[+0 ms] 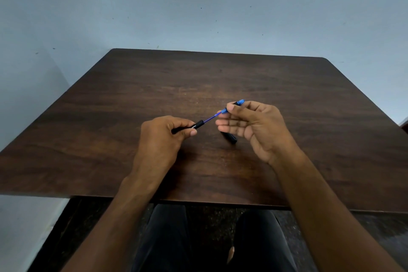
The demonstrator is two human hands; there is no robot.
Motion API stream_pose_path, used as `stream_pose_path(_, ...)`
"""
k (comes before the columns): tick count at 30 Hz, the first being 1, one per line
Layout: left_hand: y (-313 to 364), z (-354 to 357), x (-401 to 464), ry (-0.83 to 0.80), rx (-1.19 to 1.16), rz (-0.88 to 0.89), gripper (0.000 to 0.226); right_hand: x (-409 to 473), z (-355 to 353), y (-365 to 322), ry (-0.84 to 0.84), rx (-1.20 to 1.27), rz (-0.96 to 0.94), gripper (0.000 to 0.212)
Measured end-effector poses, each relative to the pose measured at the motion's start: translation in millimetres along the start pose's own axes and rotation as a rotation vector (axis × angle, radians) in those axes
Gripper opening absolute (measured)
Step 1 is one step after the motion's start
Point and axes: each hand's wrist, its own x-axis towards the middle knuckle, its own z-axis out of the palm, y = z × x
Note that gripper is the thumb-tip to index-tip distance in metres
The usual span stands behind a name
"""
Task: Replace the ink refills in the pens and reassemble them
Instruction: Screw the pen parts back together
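My left hand grips a black pen barrel that points up and to the right. A thin blue ink refill runs out of the barrel's open end. My right hand pinches the blue and black tip section at the refill's far end between thumb and forefinger. The other fingers of that hand are stretched out below it. A black pen cap or second pen piece lies on the dark wooden table, partly hidden under my right hand.
The table stands against a pale blue wall. Its front edge runs above my legs in dark trousers. A dark object's corner shows at the far right edge.
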Motion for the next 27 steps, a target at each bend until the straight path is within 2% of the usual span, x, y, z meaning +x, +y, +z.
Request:
stream_pose_path(11,-1.7,1.7,-0.9,-0.013,0.005,0.022,0.020,1.8,0.0,2.1,-0.011,-0.044,-0.001,0.015)
stream_pose_path(27,1.5,6.6,-2.1,-0.018,-0.004,0.059,0.019,0.8,9.7,20.9,-0.066,-0.141,0.016,0.022)
